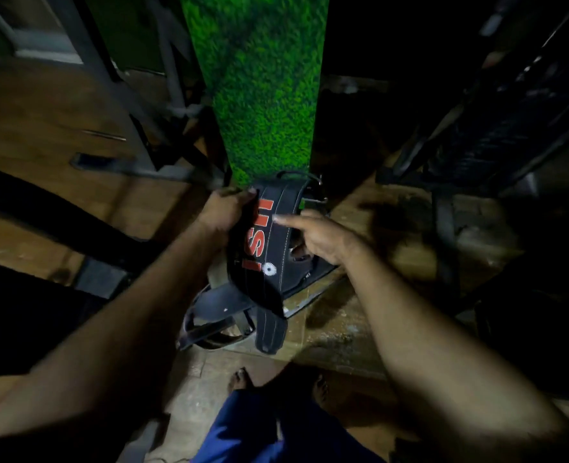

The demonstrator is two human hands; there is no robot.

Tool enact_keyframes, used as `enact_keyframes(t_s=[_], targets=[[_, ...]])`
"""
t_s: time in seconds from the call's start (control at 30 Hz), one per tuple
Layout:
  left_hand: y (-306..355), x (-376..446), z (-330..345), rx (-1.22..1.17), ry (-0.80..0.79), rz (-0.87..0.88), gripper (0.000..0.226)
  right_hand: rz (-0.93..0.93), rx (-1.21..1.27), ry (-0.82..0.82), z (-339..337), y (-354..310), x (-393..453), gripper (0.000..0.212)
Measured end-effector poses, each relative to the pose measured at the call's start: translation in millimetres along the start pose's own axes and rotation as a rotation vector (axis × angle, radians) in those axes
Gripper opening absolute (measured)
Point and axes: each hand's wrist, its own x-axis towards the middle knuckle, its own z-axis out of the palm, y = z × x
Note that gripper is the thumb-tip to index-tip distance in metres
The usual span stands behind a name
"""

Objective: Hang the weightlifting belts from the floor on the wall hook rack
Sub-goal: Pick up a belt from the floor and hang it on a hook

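Holding black belt [266,242] above the floor [336,329]
left hand [224,212] and right hand [316,238] gripped it (rack unseen); none hung.

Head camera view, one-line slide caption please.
Left hand and right hand hold a black, red-lettered weightlifting belt before a green turf panel.

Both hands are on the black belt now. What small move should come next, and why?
Probably lift the black belt higher: the left hand grips its top, the right hand pinches its side, yet its tail hangs low near the floor.
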Motion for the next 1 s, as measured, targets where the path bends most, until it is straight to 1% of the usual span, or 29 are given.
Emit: enact_keyframes(t_s=[0.03,0.1,0.2,0.27,0.33,0.37,0.4,0.47,0.53,0.6,0.63,0.7,0.73,0.77,0.8,0.87,0.9,1.0], targets=[[14.0,-5.9,3.3,0.019,-0.022,0.059,0.023,-0.020,0.011,-0.012,4.6,-15.6,-8.1,0.047],[35.4,-14.3,8.2,0.029,-0.071,0.160,0.025,-0.069,0.089,0.070,11.1,-50.1,-14.9,0.047],[57.5,-27.8,8.0,-0.003,-0.170,0.278,0.015,-0.103,0.355,0.249,12.2,-86.3,-16.9,0.046],[67.6,-31.0,-3.2,-0.016,-0.209,0.316,0.012,-0.078,0.483,0.303,15.4,-101.2,-20.3,0.035],[73.5,-30.4,-20.6,0.014,-0.235,0.293,0.012,-0.091,0.452,0.319,22.9,-108.5,-19.4,0.023],[78.7,-30.4,-28.5,0.046,-0.236,0.270,0.013,-0.130,0.412,0.314,30.3,-113.6,-21.6,0.018],[85.1,-29.9,-35.8,0.056,-0.226,0.243,0.015,-0.193,0.382,0.300,39.7,-120.0,-23.0,0.012],[103.2,-26.1,-47.8,0.037,-0.185,0.214,0.016,-0.344,0.286,0.216,60.5,-134.5,-24.4,0.005],[124.0,-19.0,-58.9,-0.010,-0.151,0.250,0.016,-0.416,0.201,0.149,80.9,-148.1,-28.4,0.013],[140.7,-12.2,-65.0,-0.026,-0.149,0.319,0.024,-0.379,0.153,0.115,88.2,-157.3,-27.5,0.025],[147.5,-12.1,-67.6,-0.015,-0.172,0.357,0.025,-0.333,0.157,0.126,89.5,-163.0,-27.1,0.040],[155.1,-10.8,-71.5,0.027,-0.235,0.446,0.013,-0.219,0.209,0.186,89.8,-176.6,-23.0,0.078],[157.5,-9.5,-73.5,0.041,-0.268,0.482,0.010,-0.163,0.270,0.209,91.7,-184.0,-21.4,0.088],[160.2,-8.3,-75.3,0.042,-0.310,0.504,0.012,-0.116,0.330,0.239,94.1,-190.2,-18.4,0.091],[163.2,-8.2,-76.4,0.037,-0.362,0.522,0.013,-0.088,0.367,0.268,97.5,-194.8,-16.1,0.085],[169.6,-9.2,-80.6,0.032,-0.438,0.543,0.011,-0.075,0.387,0.317,109.9,-200.8,-15.0,0.058],[173.3,-9.6,-83.7,0.033,-0.451,0.540,0.010,-0.078,0.398,0.329,115.2,-202.6,-14.9,0.048],[177.6,-5.4,-96.7,0.042,-0.475,0.472,0.009,-0.134,0.485,0.359,120.3,-205.8,-16.9,0.028]])
